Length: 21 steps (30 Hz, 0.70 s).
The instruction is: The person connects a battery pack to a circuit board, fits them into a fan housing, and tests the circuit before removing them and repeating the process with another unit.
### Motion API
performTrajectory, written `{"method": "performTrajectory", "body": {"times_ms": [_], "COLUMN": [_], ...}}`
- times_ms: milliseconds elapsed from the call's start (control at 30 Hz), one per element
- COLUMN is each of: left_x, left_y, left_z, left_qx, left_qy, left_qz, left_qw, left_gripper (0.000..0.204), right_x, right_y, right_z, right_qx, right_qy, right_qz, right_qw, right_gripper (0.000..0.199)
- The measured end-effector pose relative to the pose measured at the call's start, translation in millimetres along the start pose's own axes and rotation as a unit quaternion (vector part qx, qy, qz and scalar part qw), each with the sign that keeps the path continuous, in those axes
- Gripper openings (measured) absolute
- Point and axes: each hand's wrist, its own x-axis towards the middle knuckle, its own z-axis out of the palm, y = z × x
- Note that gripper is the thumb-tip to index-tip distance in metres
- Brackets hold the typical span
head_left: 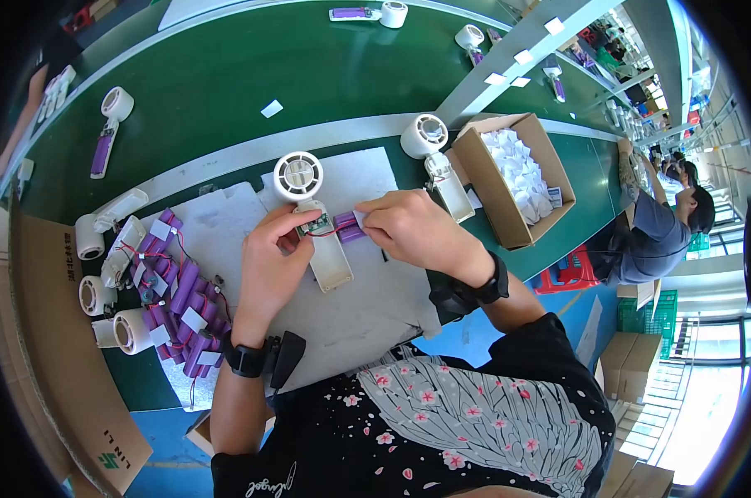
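In front of me a white handheld fan (298,175) lies with its handle shell (331,264) uncovered. A small green circuit board (316,223) shows at the neck, and red wires run from it. My left hand (273,253) is closed on the fan there, thumb and forefinger at the board. Beside the handle, my right hand (421,232) pinches a purple battery pack (348,227) by its right end. A small white piece shows at those fingertips; whether it is stuck to the battery is hard to tell.
Left of the grey work mat (367,303) lie heaped purple battery packs (189,290) and several fan bodies (133,330). An open carton of white paper pieces (521,178) stands right, near another opened fan (429,141). More fans lie on the green belt (226,75). A co-worker (653,228) sits far right.
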Motion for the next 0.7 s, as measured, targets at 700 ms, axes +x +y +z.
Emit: {"method": "performTrajectory", "body": {"times_ms": [700], "left_x": [0], "left_y": [2], "left_z": [6], "left_qx": [0.058], "left_qy": [0.045], "left_qz": [0.027], "left_qw": [0.997], "left_gripper": [0.031], "right_x": [-4], "right_y": [10], "right_z": [-10], "right_qx": [0.107], "right_qy": [0.055], "right_qz": [0.125], "right_qw": [0.985], "right_gripper": [0.007]}}
